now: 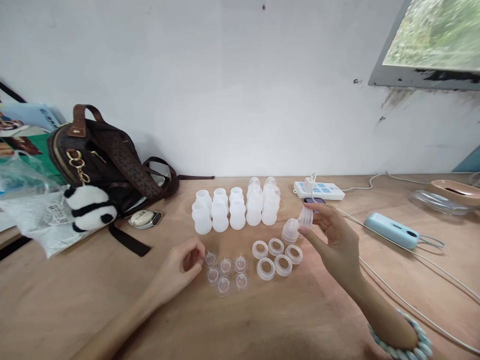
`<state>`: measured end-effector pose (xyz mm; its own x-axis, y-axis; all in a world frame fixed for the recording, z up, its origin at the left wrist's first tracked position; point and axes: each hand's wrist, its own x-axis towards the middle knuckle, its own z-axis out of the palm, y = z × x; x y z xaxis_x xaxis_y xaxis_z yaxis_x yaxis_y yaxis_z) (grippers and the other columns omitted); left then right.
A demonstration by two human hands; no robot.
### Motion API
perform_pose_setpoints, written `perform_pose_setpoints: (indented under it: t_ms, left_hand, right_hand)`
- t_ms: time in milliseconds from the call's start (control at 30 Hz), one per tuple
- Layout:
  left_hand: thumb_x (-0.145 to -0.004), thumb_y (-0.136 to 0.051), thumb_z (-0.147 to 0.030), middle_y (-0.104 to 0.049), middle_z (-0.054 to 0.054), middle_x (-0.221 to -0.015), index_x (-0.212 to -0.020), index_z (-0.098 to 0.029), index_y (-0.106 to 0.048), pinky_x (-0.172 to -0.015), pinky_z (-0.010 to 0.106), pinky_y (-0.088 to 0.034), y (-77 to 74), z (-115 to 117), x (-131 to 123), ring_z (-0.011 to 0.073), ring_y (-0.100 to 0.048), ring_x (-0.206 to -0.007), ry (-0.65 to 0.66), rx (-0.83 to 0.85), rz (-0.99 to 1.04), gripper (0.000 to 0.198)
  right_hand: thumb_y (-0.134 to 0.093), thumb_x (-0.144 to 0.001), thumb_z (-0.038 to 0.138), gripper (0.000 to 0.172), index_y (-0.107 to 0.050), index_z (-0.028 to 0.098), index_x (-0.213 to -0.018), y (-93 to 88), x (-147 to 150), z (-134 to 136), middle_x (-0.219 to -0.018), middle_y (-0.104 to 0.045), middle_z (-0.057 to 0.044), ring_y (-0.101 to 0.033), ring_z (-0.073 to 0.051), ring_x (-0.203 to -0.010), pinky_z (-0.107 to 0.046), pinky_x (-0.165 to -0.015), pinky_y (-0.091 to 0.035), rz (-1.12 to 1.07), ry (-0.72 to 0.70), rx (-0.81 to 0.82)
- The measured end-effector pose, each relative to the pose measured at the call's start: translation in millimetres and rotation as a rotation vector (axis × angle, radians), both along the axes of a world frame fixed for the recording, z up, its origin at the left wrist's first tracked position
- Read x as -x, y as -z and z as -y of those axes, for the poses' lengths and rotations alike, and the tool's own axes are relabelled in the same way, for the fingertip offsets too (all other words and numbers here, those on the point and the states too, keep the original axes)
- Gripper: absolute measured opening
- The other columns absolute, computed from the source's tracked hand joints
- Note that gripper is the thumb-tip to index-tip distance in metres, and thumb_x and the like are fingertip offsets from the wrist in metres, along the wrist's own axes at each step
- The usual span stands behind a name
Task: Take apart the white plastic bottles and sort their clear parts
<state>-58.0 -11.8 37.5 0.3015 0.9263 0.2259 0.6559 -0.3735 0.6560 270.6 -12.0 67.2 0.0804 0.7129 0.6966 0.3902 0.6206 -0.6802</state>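
My right hand (333,237) pinches a translucent ridged screw ring (306,216) on edge between thumb and fingers. Right beside it, a few clear domed caps (290,230) stand close together, partly covered by my thumb. My left hand (187,260) is curled, with thumb and forefinger at the edge of a clear bottle nipple (210,259). Several more nipples (225,267) lie by it on the table. Between my hands are several flat white rings (283,265). Behind stand rows of frosted bottles (220,215), the right-hand ones topped with clear domes (254,195).
A brown backpack (108,155) with a panda charm (90,207) and a plastic bag (41,225) fill the left. A watch (145,218) lies near them. Right are a power strip (324,190), a light-blue device (392,230) and trailing cables (408,252).
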Motion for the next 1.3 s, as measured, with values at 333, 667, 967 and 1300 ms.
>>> perform_pose_setpoints:
  t_ms: [333,667,967,1300]
  left_hand:
    - [-0.082,-0.059,-0.031,-0.052,-0.002,-0.064,-0.084,-0.020,-0.069,-0.054,0.024,-0.035,6.8,17,-6,0.0138,-0.048,-0.057,0.044,0.066,-0.051,0.015]
    - [-0.076,-0.068,-0.037,-0.054,-0.003,-0.070,-0.087,-0.021,-0.062,-0.058,0.024,-0.038,9.3,26,4,0.0147,-0.050,-0.063,0.108,0.112,-0.028,0.021]
    - [-0.089,-0.052,-0.039,-0.058,0.001,-0.080,-0.107,-0.022,-0.060,-0.060,0.027,-0.042,7.8,-3,6,0.0165,-0.053,-0.063,0.013,0.034,-0.040,0.026]
    - [-0.091,-0.053,-0.035,-0.061,0.003,-0.092,-0.093,-0.021,-0.067,-0.066,0.025,-0.043,12.2,-5,7,0.0164,-0.053,-0.074,0.180,0.107,-0.025,0.019]
  right_hand:
    - [-0.071,-0.083,0.025,0.034,-0.062,0.028,-0.116,2.4,-2,1,-0.104,-0.060,-0.005,-0.062,-0.021,-0.088,-0.045,-0.086,-0.055,0.035,0.011,0.008]
    - [-0.071,-0.083,0.027,0.033,-0.062,0.027,-0.115,1.1,-1,2,-0.104,-0.059,-0.005,-0.062,-0.022,-0.088,-0.044,-0.084,-0.055,0.040,0.007,0.007]
    - [-0.070,-0.085,0.030,0.032,-0.061,0.028,-0.115,2.0,-1,2,-0.104,-0.061,-0.005,-0.062,-0.021,-0.087,-0.041,-0.081,-0.054,0.087,0.016,0.013]
    - [-0.067,-0.087,0.033,0.031,-0.061,0.027,-0.117,1.3,3,3,-0.107,-0.062,-0.005,-0.061,-0.019,-0.083,-0.038,-0.078,-0.054,0.150,0.013,0.051]
